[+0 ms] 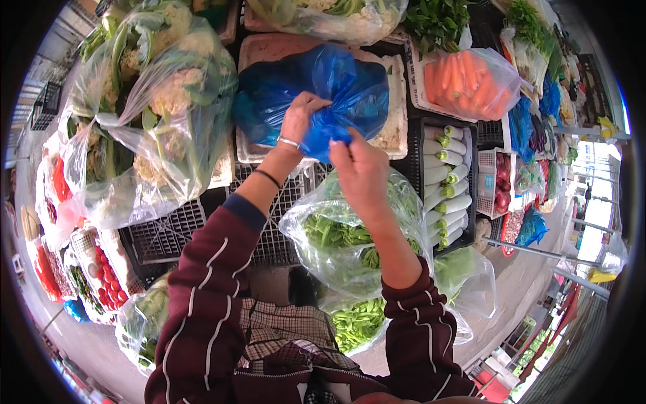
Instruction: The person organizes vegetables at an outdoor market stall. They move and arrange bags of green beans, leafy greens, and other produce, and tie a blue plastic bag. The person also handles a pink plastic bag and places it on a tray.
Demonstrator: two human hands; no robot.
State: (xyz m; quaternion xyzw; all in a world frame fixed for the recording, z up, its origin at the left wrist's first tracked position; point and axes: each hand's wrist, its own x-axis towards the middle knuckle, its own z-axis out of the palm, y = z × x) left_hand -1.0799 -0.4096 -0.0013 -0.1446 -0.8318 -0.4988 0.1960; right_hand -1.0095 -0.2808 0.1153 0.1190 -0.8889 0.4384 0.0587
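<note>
A large blue plastic bag lies on a stained white foam box; dark contents show faintly through it and I cannot tell what they are. My left hand grips the bag's gathered neck, thumb and forefinger pinched on the twisted plastic. Just to the right and nearer my body, my right hand pinches the loose end of the same neck. Below that hand sits a clear plastic bag of green leafy vegetables.
Bagged cauliflowers bulge at the left. To the right are a black crate of white radishes and a bag of carrots. Black plastic crates stand below the foam box. Cherry tomatoes lie far left, red onions farther right.
</note>
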